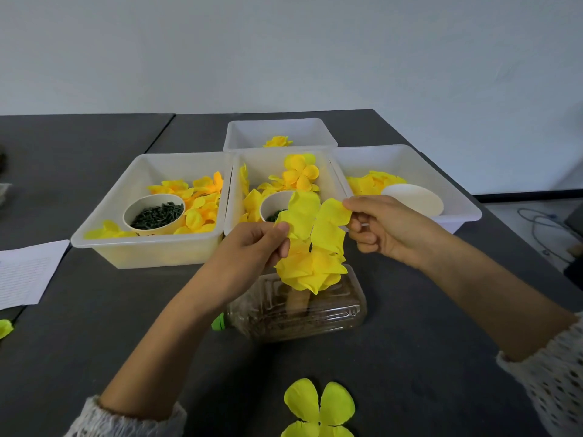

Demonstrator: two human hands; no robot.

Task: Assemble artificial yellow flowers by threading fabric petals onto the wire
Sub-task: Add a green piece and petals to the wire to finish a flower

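Pinching petal piece [315, 228] — both fingers [277, 230]

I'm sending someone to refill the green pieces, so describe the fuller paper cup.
Start at the row of three white tubs on the dark table. In the leftmost, among yellow petals, stands the paper cup, the only one fully visible and heaped with dark green pieces.

Four white trays [148, 247] [285, 162] [410, 156] [280, 127] sit on my bench [410, 326]. Three paper cups [153, 212] [276, 205] [413, 198] stand in them, one to each front tray. One clear bottle [296, 307] lies before me, and one sheet of paper [26, 272] at left. My two hands [252, 247] [381, 228] hold one flower [310, 247].
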